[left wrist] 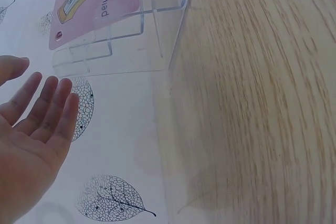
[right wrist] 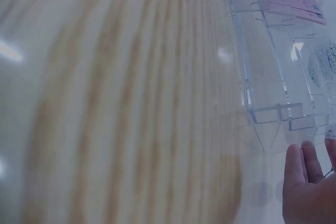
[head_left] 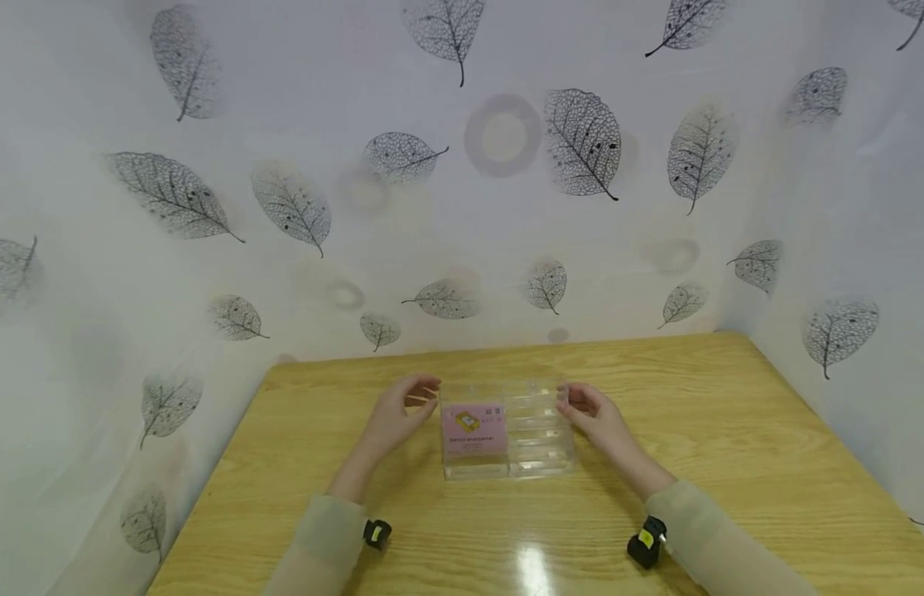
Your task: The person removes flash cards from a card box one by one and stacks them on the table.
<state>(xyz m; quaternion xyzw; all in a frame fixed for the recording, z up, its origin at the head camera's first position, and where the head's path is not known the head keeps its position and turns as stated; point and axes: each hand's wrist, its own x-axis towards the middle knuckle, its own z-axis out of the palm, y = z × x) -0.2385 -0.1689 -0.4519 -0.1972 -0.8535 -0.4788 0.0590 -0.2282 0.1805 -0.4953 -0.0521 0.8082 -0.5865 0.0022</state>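
Wooden table [head_left: 440, 538] — left hand [head_left: 404, 407] cupped beside clear rack [head_left: 535, 443], right hand [head_left: 599, 415] perhaps touching.

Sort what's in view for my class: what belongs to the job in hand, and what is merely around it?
Job, judging by the hands' positions:
clear plastic rack
pink pencil sharpener card

Merely around:
wooden table
leaf-print wall covering
black wrist cameras

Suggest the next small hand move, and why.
Perhaps ease the left hand inward to steady the clear stand: it sits relaxed beside one end without gripping, while the right hand is at the opposite end.
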